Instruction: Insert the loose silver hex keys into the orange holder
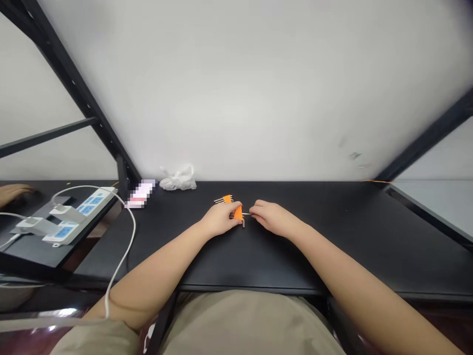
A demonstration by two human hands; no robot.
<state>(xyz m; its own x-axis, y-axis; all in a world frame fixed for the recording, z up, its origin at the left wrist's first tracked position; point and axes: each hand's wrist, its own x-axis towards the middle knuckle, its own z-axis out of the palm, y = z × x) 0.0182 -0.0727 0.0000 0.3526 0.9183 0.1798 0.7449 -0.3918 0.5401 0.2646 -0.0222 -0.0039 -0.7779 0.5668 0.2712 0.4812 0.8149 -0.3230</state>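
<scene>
My left hand (219, 220) is closed around an orange hex key holder (238, 213) above the black table. Out of the holder's right side runs a thin metal hex key (246, 214), and my right hand (272, 218) pinches its far end. A short bent key end (243, 223) points down below the holder. Just behind my left hand shows another orange holder piece (227, 198) with several metal keys sticking out to its left. Whether the two orange pieces are joined is hidden by my fingers.
On the black table (354, 246), a crumpled clear plastic bag (178, 178) lies by the wall, beside a blurred-out flat item (141, 193). At left are a white power strip (79, 217) with plugs, and a white cable (133, 231) crossing my left arm. Another person's hand (15, 194) rests far left.
</scene>
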